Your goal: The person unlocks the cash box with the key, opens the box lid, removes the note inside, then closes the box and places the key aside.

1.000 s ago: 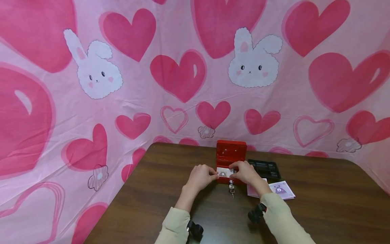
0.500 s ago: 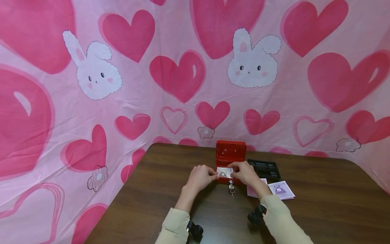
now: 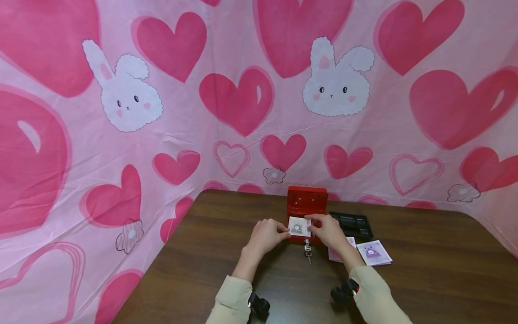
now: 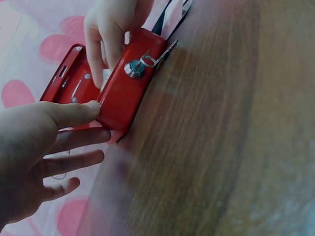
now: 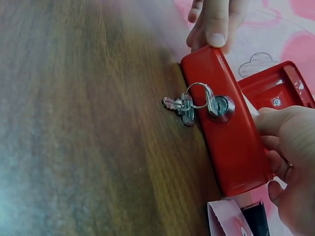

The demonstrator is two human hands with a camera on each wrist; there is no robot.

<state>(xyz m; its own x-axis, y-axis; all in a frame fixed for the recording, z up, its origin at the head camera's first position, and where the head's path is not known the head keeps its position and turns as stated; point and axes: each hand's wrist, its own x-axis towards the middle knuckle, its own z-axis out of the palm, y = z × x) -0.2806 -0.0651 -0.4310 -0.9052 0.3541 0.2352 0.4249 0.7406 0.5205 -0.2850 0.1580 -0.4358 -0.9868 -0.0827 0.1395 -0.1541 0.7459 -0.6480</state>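
Pink heart-print cloth backs a dark wooden table (image 3: 226, 252), where an open red cash box (image 3: 306, 208) holds a banknote (image 3: 298, 226). Right hand (image 3: 329, 231) pinches the note with curled fingers; left hand (image 3: 265, 235) steadies the box's front corner, fingers loosely extended. Keys (image 5: 183, 105) hang from its lock.

Red cash box (image 5: 231, 147) on wooden desk (image 5: 88, 128), keys (image 5: 181, 105) hanging from its lock (image 5: 219, 105), right hand (image 5: 290, 162) at its end, left hand (image 5: 214, 22) touching the far corner.

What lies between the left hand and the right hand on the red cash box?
In the head view, a banknote lies flat in the open red cash box, between the left hand and the right hand; both touch it.
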